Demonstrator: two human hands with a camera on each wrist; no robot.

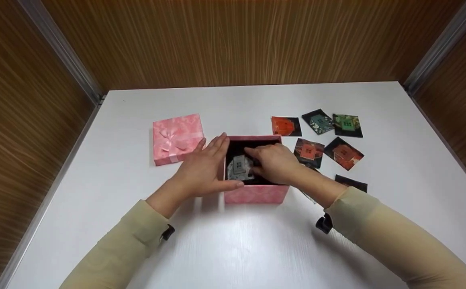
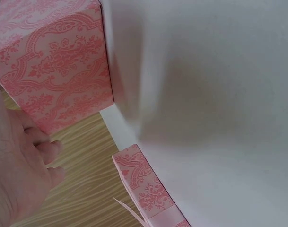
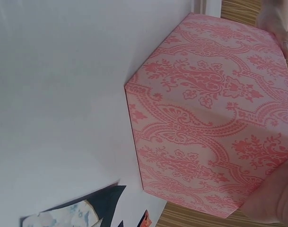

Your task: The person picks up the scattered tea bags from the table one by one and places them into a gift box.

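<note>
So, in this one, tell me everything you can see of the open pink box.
The pink box looks like paper-covered board, its walls printed with darker pink flowers and scrolls, its interior dark. It stands upright and open-topped on the white table. The left hand rests against its left wall, thumb at the near rim; the right hand reaches in over the right rim, though whether it touches the wall is unclear. A grey packet shows inside.

Brown wood-grain panels [image 1: 249,40] border a white table [image 1: 233,241]
</note>
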